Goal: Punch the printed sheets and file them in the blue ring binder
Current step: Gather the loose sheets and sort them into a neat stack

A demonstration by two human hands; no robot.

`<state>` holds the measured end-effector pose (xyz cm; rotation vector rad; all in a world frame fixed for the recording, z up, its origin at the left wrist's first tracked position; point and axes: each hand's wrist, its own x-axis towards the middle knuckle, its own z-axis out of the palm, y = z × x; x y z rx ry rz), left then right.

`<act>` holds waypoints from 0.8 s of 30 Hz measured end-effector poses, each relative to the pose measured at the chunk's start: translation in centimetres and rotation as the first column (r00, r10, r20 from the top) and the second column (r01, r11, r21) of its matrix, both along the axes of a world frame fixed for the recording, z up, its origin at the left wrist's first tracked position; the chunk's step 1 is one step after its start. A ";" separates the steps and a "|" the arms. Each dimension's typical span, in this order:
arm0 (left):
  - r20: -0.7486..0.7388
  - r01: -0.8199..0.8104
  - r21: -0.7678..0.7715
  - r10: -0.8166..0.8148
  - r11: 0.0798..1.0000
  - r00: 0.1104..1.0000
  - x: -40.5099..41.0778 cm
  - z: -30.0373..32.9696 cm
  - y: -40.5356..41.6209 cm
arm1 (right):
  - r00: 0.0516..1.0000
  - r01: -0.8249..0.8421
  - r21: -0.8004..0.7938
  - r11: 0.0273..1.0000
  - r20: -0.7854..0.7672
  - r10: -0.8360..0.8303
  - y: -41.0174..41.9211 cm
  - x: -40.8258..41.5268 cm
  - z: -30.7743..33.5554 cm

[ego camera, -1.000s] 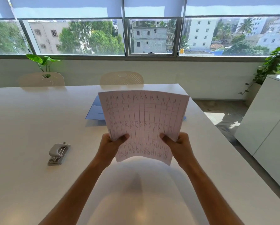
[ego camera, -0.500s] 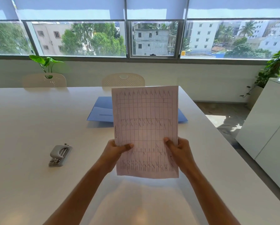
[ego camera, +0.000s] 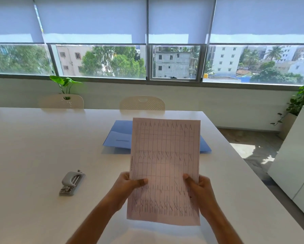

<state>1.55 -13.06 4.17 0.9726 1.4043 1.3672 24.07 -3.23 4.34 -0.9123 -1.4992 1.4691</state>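
I hold the printed sheets (ego camera: 165, 164), white paper with a ruled table, upright above the white table (ego camera: 33, 147). My left hand (ego camera: 128, 185) grips their left edge and my right hand (ego camera: 198, 189) grips their right edge, thumbs on the front. Behind the sheets the blue ring binder (ego camera: 117, 136) lies flat on the table, partly hidden by the paper. A grey hole punch (ego camera: 72, 183) sits on the table to the left of my left hand, apart from it.
Two pale chairs (ego camera: 142, 103) stand at the table's far edge below the windows. A white cabinet (ego camera: 295, 164) stands to the right across a strip of floor. Potted plants (ego camera: 65, 84) grow at the back left and far right.
The sheets were bowed and tilted; they are now flat and upright, squared between both hands. My view has tipped up a little.
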 end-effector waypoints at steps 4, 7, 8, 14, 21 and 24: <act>0.040 -0.053 0.010 0.053 0.999 0.998 -1.7 0.6 -0.3 | 0.999 0.040 0.028 0.999 0.016 -0.040 0.2 -0.1 -0.1; 0.070 -0.161 0.022 0.159 0.987 0.985 -3.7 0.7 -0.6 | 0.997 0.049 0.042 0.998 0.065 -0.052 0.5 -0.1 -0.8; 0.082 -0.197 0.019 0.194 0.980 0.978 -4.5 0.8 -0.7 | 0.996 0.046 0.044 0.998 0.075 -0.050 0.6 -0.2 -0.9; 0.007 -0.304 0.020 0.304 0.952 0.953 -8.9 2.2 -1.9 | 0.993 0.027 0.058 0.998 0.116 -0.034 1.0 -1.1 -0.9; -0.157 -0.578 0.128 0.592 0.806 0.791 -13.7 2.3 -3.9 | 0.990 -0.003 0.065 0.998 0.140 -0.006 1.6 -2.9 -1.4; -0.382 -0.658 0.122 0.647 0.743 0.660 -15.5 1.4 -4.8 | 0.987 -0.020 0.078 0.997 0.159 0.008 1.6 -3.6 -1.5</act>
